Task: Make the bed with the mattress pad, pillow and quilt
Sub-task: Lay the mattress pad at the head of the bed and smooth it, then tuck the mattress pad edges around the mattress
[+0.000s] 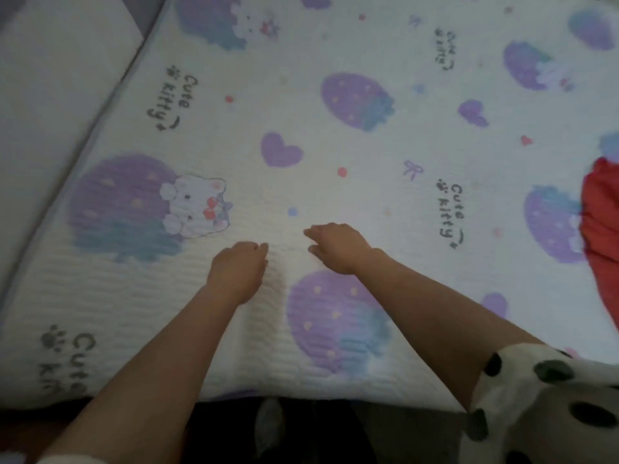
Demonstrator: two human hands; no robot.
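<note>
A white quilted mattress pad printed with purple strawberries, hearts and "Cute kitty" lettering lies spread over the bed and fills most of the view. My left hand rests palm down on it near the front edge, fingers curled and close together. Just to the right, my right hand lies flat on the pad with fingers pointing left. Neither hand holds any fabric. No pillow or quilt is clearly visible.
A red cloth lies at the right edge of the bed. A pale mattress or panel runs along the left beyond the pad's grey border. My spotted white sleeve shows at bottom right, the dark floor below the bed's front edge.
</note>
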